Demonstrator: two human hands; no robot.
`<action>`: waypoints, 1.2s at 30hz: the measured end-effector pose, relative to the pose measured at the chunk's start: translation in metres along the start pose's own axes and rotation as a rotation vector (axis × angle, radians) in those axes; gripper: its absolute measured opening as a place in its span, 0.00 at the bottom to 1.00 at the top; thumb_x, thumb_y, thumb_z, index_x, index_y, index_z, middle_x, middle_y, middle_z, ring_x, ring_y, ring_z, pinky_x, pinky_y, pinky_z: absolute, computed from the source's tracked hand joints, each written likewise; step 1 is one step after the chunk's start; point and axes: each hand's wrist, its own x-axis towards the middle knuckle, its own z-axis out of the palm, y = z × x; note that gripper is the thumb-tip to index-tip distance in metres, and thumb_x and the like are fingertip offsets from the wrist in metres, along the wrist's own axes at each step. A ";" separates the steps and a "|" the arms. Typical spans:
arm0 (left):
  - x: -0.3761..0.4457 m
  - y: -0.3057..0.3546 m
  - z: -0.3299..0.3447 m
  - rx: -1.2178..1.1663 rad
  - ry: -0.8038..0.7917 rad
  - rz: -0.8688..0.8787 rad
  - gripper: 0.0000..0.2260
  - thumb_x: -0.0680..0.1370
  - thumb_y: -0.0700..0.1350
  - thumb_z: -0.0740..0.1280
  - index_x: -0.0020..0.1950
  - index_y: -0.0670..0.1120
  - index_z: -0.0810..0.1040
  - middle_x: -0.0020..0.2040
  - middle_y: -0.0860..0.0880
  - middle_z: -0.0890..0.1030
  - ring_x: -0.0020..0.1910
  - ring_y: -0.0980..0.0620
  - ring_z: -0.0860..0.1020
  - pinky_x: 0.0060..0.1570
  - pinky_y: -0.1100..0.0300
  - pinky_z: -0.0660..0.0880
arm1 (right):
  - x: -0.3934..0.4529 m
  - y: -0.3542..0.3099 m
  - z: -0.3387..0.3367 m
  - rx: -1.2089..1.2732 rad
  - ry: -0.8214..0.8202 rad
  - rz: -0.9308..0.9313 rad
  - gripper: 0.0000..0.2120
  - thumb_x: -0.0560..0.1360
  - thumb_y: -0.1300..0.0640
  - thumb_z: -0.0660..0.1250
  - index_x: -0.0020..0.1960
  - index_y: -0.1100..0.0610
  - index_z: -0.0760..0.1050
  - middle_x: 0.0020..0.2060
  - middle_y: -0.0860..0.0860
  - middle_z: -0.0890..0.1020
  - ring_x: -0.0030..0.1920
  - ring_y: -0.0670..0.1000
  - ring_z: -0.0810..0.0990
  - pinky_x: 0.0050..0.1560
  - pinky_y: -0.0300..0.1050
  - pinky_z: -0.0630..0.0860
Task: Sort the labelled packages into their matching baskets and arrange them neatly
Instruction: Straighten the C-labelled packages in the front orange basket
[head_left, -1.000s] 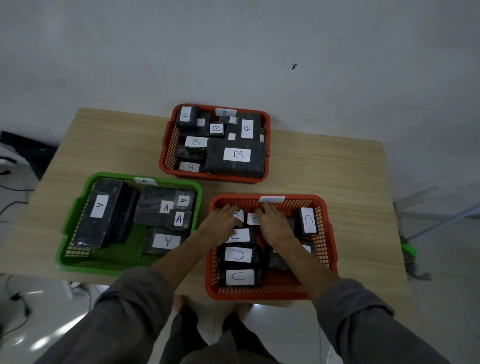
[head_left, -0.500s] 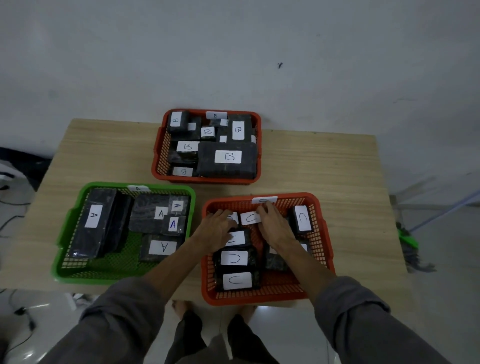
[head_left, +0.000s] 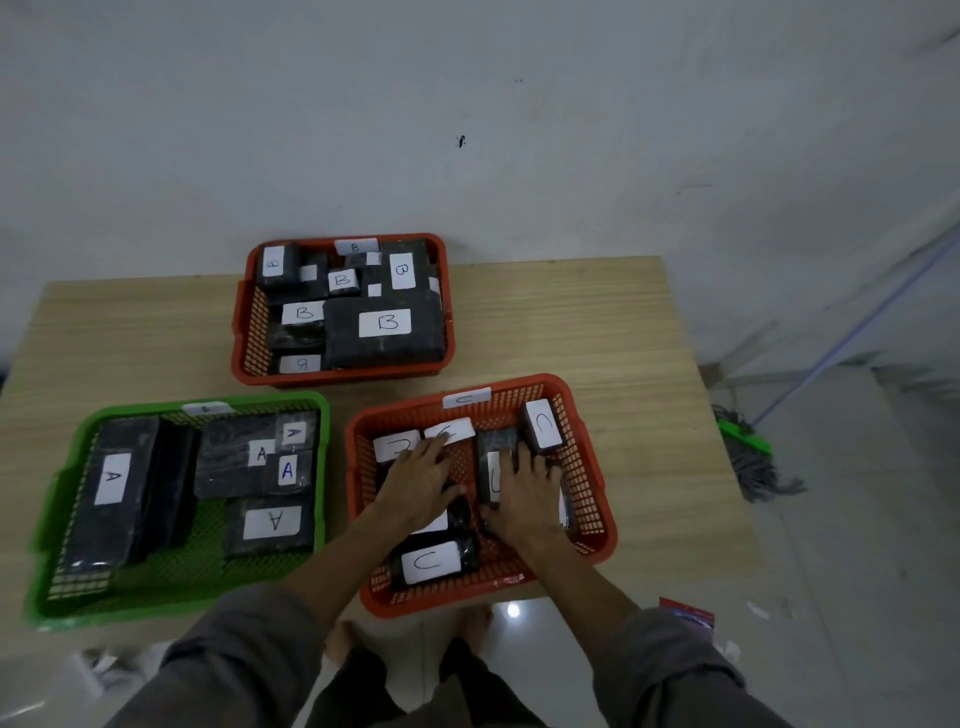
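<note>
Head view, steeply down over table (head_left: 597, 332)

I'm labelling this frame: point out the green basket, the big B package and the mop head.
green basket (head_left: 52, 499), head view, left rim.
big B package (head_left: 385, 323), head view, its white label.
mop head (head_left: 748, 457), head view, grey strands beside the table.

Far red basket (head_left: 240, 332): black packs with white stickers, each says "B"; biggest sticker (head_left: 385, 322) on big pack; small "B" tag (head_left: 355, 247) on back rim.

Green basket (head_left: 57, 483), left of hands: stickers say "A"; one "A" in blue (head_left: 287, 470).

Red basket under hands (head_left: 597, 499): stickers say "C"; one nearer than hands (head_left: 430, 562), one beyond right hand (head_left: 543, 424). Rim tag (head_left: 466, 398) too blurry.
</note>
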 end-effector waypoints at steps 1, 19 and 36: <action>0.000 -0.001 0.000 0.010 -0.009 -0.005 0.23 0.80 0.59 0.60 0.68 0.45 0.74 0.79 0.45 0.59 0.75 0.44 0.61 0.71 0.45 0.65 | -0.002 0.000 0.001 0.002 -0.006 -0.009 0.46 0.71 0.38 0.71 0.78 0.56 0.53 0.75 0.59 0.61 0.72 0.60 0.63 0.72 0.61 0.57; 0.004 0.006 -0.005 0.136 -0.022 -0.062 0.24 0.77 0.44 0.67 0.72 0.41 0.68 0.75 0.42 0.63 0.69 0.43 0.69 0.66 0.47 0.70 | -0.029 0.022 0.014 0.087 -0.067 -0.059 0.46 0.71 0.45 0.74 0.79 0.55 0.52 0.76 0.57 0.61 0.75 0.58 0.62 0.76 0.63 0.50; -0.007 0.025 0.010 -0.021 0.010 0.169 0.46 0.68 0.76 0.56 0.79 0.51 0.56 0.78 0.44 0.59 0.76 0.44 0.60 0.75 0.45 0.58 | -0.029 0.039 0.001 0.231 0.162 0.073 0.25 0.77 0.47 0.66 0.72 0.52 0.65 0.69 0.54 0.70 0.68 0.55 0.71 0.69 0.54 0.71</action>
